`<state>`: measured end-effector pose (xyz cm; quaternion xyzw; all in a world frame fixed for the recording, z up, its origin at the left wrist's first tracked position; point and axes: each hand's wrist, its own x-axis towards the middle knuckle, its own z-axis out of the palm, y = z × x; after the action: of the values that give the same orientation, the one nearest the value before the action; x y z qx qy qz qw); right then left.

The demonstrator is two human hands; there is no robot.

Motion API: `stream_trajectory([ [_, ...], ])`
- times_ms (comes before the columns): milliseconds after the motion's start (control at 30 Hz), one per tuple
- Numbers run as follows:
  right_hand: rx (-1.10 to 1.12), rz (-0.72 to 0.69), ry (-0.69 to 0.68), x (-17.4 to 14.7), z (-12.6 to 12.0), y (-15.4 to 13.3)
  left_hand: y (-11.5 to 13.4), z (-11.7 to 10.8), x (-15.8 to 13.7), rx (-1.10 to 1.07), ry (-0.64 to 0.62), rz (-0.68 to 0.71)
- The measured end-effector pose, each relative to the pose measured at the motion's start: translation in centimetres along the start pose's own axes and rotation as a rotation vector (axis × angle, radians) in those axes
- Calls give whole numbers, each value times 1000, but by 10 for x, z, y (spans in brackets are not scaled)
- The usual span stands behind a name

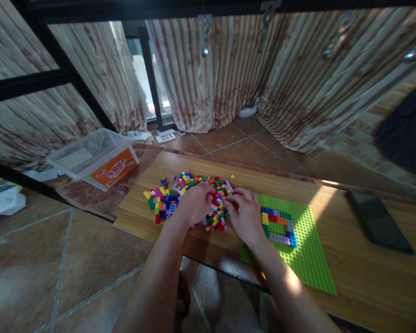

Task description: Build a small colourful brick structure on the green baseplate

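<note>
Hands: 2, both bare, are standing apart from each other over the bricks.
Left hand: 1 left hand (196,203) is arching over the middle of the brick pile (166,199), fingers bent downward; from where I am standing I cannot tell if it is gripping a brick.
Right hand: 1 right hand (244,215) is reaching across the pile's right edge, its fingertips near the bricks; whether they are pinching 1, I cannot tell.
Brick pile: 1 heap, mixed colours, is lying on the table (180,164); too crowded for counting.
Stray brick: 1 yellow brick (232,175) is sitting just beyond the pile.
Baseplate: 1 green baseplate (312,259) is lying right of the pile, partly under the right forearm.
Brick frame: 1 four-sided brick frame (280,221) is standing on the baseplate, green showing through its middle; the right hand is sitting just beside it.
Phone: 1 dark phone-like slab (379,222) is lying right of the baseplate.
Box: 1 clear box (114,171) with 1 orange label is standing beyond the table's left end.
</note>
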<state>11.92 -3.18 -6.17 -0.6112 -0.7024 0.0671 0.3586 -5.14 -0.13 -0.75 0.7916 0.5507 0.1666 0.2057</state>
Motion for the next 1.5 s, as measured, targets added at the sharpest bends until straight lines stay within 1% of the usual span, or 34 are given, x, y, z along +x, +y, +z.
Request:
stream_trajectory([
  [167, -62, -4, -68, -3, -2, 2, 0, 0, 0, -14, -8, -17],
  [233, -43, -7, -56, -3, -3, 1, 1, 0, -1, -10, -5, -19],
  [367, 48, -11, 17, -2, -8, -2, 2, -2, -1, -14, 0, -14],
  [467, 152, -8, 26, -1, -14, -5, 5, -4, -1, -74, 10, 18],
  [600, 277, 3, -33, -4, -18, -8, 10, -5, -1, -212, 7, 81],
  [667, 305, -16, -50, -5, -17, -8, 11, -4, -1, -274, -9, 97],
  [733, 285, -35, -30, -3, -16, -7, 11, -3, -1, -299, -19, 90],
  [833, 153, -35, 47, 7, -14, 0, 10, -3, -2, -258, -6, 59],
  [900, 67, -40, 51, 16, -11, 6, 9, -3, -2, -209, -5, 42],
  [1033, 11, -73, -67, 31, -3, 13, 7, -3, -3, -142, -23, 48],
  [1167, 3, -64, -183, 36, 6, 15, 5, -2, -2, -106, -36, 32],
  [1233, 11, -40, -185, 36, 8, 16, 4, -2, -2, -101, -48, 16],
  [1367, 85, 6, -115, 34, 5, 16, 3, -2, -2, -73, -33, -13],
  [1433, 163, 1, -70, 32, 1, 13, 4, -2, -2, -74, -8, -25],
  [1500, 297, 24, -51, 30, -4, 7, 5, -4, -3, -108, 24, -36],
])
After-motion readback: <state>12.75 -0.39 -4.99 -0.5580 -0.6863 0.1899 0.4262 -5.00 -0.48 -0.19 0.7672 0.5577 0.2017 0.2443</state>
